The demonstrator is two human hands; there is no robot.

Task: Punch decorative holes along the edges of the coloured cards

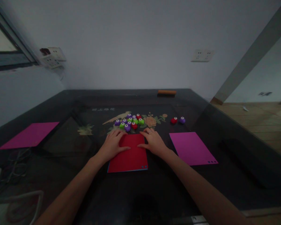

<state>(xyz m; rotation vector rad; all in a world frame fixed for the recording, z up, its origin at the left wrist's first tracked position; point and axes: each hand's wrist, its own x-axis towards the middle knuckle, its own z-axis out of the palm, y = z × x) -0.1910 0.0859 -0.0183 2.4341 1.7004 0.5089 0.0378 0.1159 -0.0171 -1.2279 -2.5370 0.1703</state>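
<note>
Low in the middle of the frame, the red sheet (128, 153) lies flat on the dark counter (224, 175), probably light, limp and easily creased, best lifted by an edge, while the left hand (112, 144) and right hand (154, 142) press open, spread fingers on its upper corners.

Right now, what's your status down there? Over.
Left hand and right hand flat on red paper sheet, grip open. Cluster of small punches just beyond fingertips. Pink sheet lies right, apart.
</note>
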